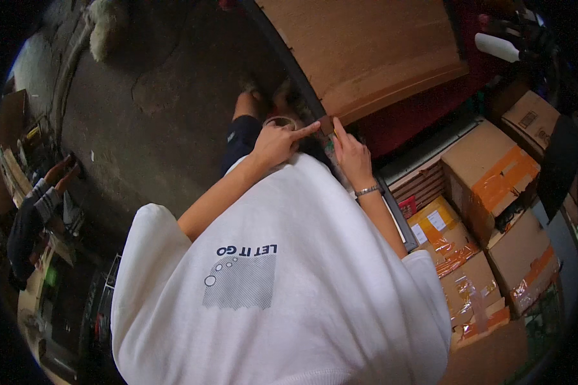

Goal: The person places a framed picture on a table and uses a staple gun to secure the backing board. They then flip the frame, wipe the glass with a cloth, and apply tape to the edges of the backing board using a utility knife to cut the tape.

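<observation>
Positioning seemed underway, upper centre: the right hand point(354, 157) gripped a small brown rectangular block point(326, 125) beside a tan wood-like panel point(372, 51); the left hand point(277, 142) pointed at it, grasp unclear. Steady alignment seemed needed next.

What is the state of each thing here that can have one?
Left hand: index finger extended toward brown piece
Right hand: index finger against brown piece, grip unclear
Brown piece: between both hands
Bracelet: worn, right wrist
Large box: taped
Labelled box: taped
</observation>
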A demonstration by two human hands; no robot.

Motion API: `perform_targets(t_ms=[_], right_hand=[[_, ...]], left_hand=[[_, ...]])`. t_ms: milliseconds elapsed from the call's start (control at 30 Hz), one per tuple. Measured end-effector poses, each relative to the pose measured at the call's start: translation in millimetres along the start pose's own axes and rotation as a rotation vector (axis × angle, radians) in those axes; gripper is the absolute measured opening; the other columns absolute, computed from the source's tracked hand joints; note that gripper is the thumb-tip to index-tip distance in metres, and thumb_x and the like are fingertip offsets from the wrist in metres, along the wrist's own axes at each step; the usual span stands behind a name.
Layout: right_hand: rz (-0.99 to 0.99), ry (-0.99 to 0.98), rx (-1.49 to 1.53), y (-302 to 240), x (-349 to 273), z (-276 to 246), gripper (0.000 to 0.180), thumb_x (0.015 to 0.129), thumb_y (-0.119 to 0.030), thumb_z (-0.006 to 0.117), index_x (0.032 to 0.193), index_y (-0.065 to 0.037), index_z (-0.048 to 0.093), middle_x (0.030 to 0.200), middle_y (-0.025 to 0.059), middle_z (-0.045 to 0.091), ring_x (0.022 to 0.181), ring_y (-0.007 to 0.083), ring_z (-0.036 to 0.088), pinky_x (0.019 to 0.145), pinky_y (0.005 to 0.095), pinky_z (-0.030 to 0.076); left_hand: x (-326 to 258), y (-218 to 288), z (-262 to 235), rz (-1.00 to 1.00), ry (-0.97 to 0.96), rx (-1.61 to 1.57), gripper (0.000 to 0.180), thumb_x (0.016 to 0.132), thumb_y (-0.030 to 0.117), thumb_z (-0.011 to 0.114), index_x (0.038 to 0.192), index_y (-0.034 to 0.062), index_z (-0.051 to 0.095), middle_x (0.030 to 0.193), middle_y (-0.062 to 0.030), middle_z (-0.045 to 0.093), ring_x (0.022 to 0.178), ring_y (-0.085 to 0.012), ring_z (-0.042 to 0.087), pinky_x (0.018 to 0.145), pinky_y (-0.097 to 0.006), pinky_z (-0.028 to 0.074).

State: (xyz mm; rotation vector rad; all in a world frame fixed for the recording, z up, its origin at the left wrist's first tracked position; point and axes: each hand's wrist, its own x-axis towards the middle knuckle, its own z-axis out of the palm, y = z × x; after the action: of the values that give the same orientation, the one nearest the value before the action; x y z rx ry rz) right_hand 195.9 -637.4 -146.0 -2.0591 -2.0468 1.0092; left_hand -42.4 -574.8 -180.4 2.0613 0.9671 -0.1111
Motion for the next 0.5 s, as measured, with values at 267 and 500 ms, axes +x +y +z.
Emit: perform_targets(t_ms=[267,500], right_hand=[[0.326,0.259,0.377,18.5,-29.3,-55.6,0.054,0.105,-0.028,0.059,0.152,-0.010,0.043,0.103,0.0140,0.072,0.064,0.0235,0.072,0.052,0.0339,0.057],[0.415,0.399,0.161,110.8,26.4,-121.2,0.042,0.107,-0.032,0.051,0.142,-0.008,0.049,0.105,0.0212,0.073,0.080,0.0347,0.073,0.065,0.0434,0.059]], left_hand=[[13.8,4.4,-60.9,0.019,0.258,-0.042,0.071,0.092,0.018,0.067,0.157,0.0237,0.041,0.091,-0.0077,0.069,0.080,-0.0295,0.067,0.074,-0.042,0.052],[120.2,-5.5,-141.5,0.121,0.498,0.436,0.060,0.096,0.012,0.064,0.153,0.0166,0.047,0.104,-0.0089,0.072,0.095,-0.0263,0.067,0.089,-0.043,0.049]])
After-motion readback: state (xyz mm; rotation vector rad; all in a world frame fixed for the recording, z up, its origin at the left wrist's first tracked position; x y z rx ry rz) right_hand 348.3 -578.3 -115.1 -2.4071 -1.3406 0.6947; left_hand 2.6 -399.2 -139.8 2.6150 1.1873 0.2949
